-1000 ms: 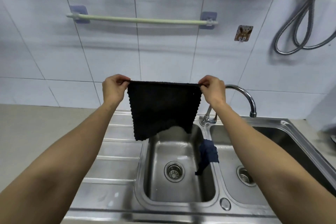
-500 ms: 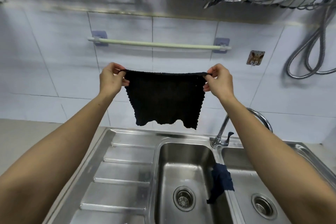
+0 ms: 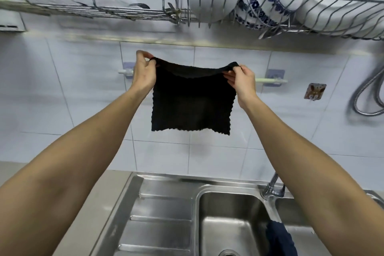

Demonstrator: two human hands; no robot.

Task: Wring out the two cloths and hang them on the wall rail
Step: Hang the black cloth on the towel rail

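Observation:
A black cloth (image 3: 192,102) hangs spread flat in front of the tiled wall. My left hand (image 3: 144,71) pinches its upper left corner and my right hand (image 3: 241,81) pinches its upper right corner. The cloth covers the middle of the pale wall rail (image 3: 270,80), whose ends show beside each hand. The cloth's top edge sits at about rail height; whether it touches the rail I cannot tell. A dark blue cloth (image 3: 280,239) drapes over the divider of the steel sink (image 3: 232,214) at the bottom right.
A wire dish rack (image 3: 207,2) with white and blue-patterned bowls hangs just above the rail. A tap (image 3: 270,187) stands behind the sink. A metal hose (image 3: 365,97) loops on the wall at right, near a small sticker hook (image 3: 314,91).
Both hands have lifted the black cloth from above the sink up to the rail. The view has tilted upward, bringing the dish rack into sight.

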